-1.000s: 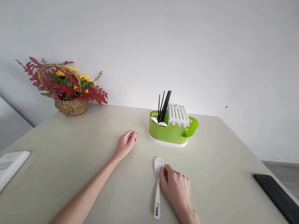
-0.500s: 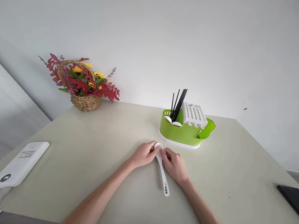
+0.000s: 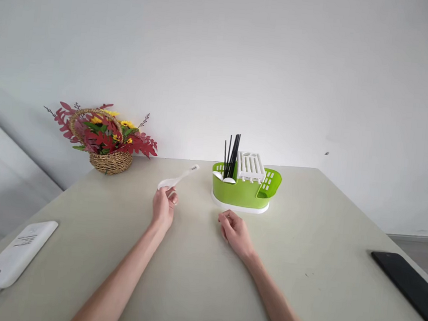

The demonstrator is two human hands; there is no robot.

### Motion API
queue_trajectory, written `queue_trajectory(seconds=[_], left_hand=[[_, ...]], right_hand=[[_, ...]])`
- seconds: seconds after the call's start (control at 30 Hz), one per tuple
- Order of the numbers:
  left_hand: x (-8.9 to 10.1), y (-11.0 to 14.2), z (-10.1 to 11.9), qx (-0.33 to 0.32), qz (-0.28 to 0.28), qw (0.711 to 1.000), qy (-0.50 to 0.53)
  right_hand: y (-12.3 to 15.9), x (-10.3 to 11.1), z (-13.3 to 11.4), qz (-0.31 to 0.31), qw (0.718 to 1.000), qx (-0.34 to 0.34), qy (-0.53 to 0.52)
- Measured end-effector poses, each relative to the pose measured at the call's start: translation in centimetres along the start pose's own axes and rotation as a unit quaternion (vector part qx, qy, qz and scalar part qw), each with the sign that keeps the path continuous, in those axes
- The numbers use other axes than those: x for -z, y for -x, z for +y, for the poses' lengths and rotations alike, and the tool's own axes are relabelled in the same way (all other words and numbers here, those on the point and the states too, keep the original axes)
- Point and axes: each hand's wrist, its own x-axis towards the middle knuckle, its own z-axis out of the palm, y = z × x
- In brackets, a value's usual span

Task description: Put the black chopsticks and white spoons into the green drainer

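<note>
My left hand (image 3: 164, 203) pinches a white spoon (image 3: 176, 179) by its bowl, and the handle points up and to the right, away from me. Closed loosely, with no object showing in it, my right hand (image 3: 233, 228) rests on the table just in front of the utensil holder. That green utensil holder (image 3: 239, 194) stands on a white base. Black chopsticks (image 3: 232, 157) rise from its left compartment, where two white spoons (image 3: 229, 180) also sit with their bowls at the rim. A white slotted rack (image 3: 251, 167) covers the middle part.
A wicker basket (image 3: 111, 163) of red leaves and yellow flowers stands at the back left by the wall. A white power bank (image 3: 13, 257) with a cable lies at the left edge. On the right lies a black phone (image 3: 406, 285).
My left hand has moved left with the spoon and swung its handle from pointing toward me to pointing away. My right hand has let go of the spoon. The view has shifted slightly.
</note>
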Motion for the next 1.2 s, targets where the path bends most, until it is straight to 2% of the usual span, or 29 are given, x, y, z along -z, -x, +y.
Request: queue_trajectory(seconds=[0.07,0.13,0.23,0.33,0.47,0.67,0.83,1.07,1.2], left_hand=[[-0.1,-1.6,1.5,-0.015,0.036,0.999,0.012],[-0.7,-2.8,3.0,-0.039,0.042,0.998,-0.001],[-2.6,-3.7,4.7,-0.073,0.007,0.996,-0.044],[-4.9,-3.7,5.6,-0.099,-0.034,0.990,-0.099],[-6.8,-3.3,5.8,-0.129,-0.064,0.975,-0.169],[-7.5,-3.2,6.0,-0.176,-0.123,0.942,-0.257],[-8.1,-3.5,6.5,-0.187,-0.211,0.913,-0.296],[-9.3,-4.1,7.0,-0.193,-0.338,0.852,-0.350],[-9.6,-4.5,6.5,-0.182,-0.381,0.823,-0.380]], right_hand=[[-0.1,-0.1,0.0,-0.001,1.000,0.004,-0.001],[-0.2,-0.2,-0.1,-0.002,1.000,0.008,-0.001],[-0.3,-0.2,-0.2,-0.004,1.000,0.010,-0.002],[-0.3,-0.2,-0.3,-0.003,1.000,0.011,-0.004],[-0.4,-0.1,-0.3,0.001,1.000,0.014,-0.010],[-0.3,-0.1,-0.3,0.002,1.000,0.025,-0.013],[-0.4,-0.2,-0.1,0.003,0.999,0.034,-0.009],[-0.5,-0.4,0.1,0.001,0.999,0.042,-0.005],[-0.4,-0.3,0.0,0.000,0.999,0.039,0.001]])
